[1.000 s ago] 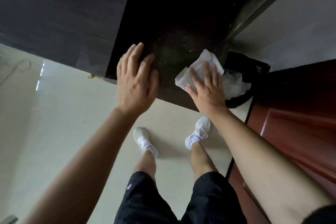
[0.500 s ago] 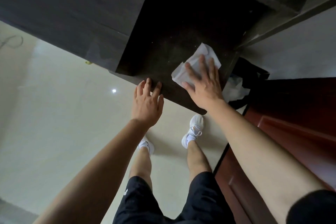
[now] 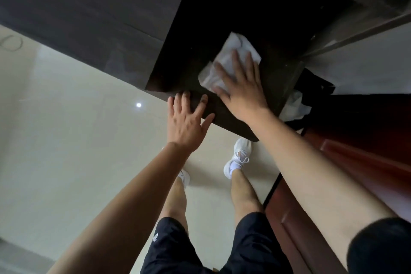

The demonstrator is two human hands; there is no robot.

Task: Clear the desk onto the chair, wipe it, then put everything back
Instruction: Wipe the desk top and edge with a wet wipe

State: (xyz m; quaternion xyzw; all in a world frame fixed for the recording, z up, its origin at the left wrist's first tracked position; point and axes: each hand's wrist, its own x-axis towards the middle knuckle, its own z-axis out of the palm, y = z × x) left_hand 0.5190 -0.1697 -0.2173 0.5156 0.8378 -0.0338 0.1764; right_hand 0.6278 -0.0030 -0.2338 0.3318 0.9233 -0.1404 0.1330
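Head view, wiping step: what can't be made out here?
- Desk: its far part is in deep shadow and cut off by the top edge, so what lies there is unclear.
- White cloth: its near half is hidden under the right hand.
- Chair: not identifiable in this view.
- Black bag: mostly hidden behind the desk corner; contents unclear.
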